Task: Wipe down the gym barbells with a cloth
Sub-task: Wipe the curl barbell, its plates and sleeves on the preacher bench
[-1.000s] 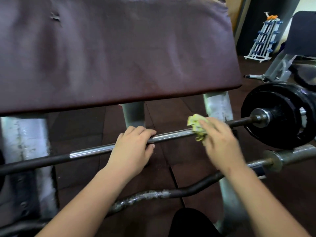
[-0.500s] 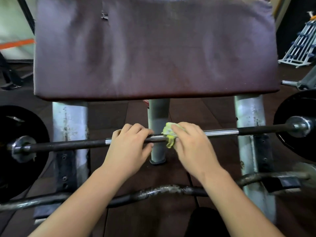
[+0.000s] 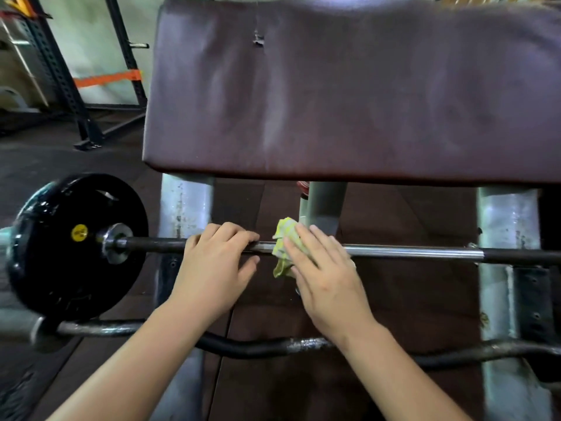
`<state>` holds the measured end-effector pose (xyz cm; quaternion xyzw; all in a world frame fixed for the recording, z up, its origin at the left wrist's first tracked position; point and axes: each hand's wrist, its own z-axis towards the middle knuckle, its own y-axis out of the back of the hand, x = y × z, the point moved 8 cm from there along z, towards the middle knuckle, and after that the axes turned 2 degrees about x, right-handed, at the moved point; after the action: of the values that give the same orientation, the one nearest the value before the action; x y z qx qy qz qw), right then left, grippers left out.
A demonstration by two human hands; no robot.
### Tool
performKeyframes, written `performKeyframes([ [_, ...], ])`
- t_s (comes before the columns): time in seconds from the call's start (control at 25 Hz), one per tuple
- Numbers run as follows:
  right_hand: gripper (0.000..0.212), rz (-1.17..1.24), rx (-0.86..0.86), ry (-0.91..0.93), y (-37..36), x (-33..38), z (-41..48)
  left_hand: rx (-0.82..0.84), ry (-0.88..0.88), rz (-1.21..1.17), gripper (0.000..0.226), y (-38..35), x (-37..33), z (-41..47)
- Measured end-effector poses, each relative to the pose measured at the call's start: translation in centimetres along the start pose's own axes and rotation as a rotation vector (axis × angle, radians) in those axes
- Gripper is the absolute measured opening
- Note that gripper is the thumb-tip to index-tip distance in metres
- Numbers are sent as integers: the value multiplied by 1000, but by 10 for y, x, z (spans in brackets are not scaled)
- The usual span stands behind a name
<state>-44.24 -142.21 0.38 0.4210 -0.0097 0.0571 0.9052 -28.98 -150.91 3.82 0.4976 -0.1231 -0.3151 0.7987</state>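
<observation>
Below the pad [image 3: 349, 86], left hand [image 3: 212, 268] grips the barbell [image 3: 409, 251]; flat right hand [image 3: 328, 278] presses cloth [image 3: 283, 238] onto it.

**Both your hands are on the bar, side by side and close together.**

Your left hand [image 3: 217, 268] grips the bar [image 3: 409, 252] from above, palm down. Its fingers are curled over the top and the thumb [image 3: 249, 265] is tucked in below. Your right hand [image 3: 324, 275] sits just beside it, apart by a narrow gap. Its fingers [image 3: 314, 238] are nearly straight and angled up to the left, lying flat on the cloth [image 3: 283, 238] and pressing it onto the bar; its thumb is out of sight. Your bare left forearm [image 3: 136, 360] comes in from the lower left and your right forearm [image 3: 403, 369] from the lower right, converging, with both wrists roughly straight.
</observation>
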Motion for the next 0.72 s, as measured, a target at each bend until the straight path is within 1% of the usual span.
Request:
performKeyframes([
  [0.16,51,-64,28,4,6,-33,-4,-4,58,19,34,6,30,-7],
  [0.28,47,-89,-2,-68,15,-45,-6,-21,71,25,35,8,41,-12],
  [0.36,48,-37,-34,-73,6,-16,6,-20,95,14,37,11,50,-16],
  [0.4,50,-4,-25,-39,-5,8,16,-21,105,15,37,12,55,-18],
  [0.48,57,46,24,50,-34,58,33,-26,107,29,39,13,62,-23],
  [0.56,59,78,62,94,-52,87,46,-26,110,23,43,13,68,-29],
  [0.64,57,78,97,117,-54,84,52,-21,115,10,46,14,73,-33],
  [0.72,58,50,116,143,-46,62,48,-24,131,-3,47,15,82,-38],
])
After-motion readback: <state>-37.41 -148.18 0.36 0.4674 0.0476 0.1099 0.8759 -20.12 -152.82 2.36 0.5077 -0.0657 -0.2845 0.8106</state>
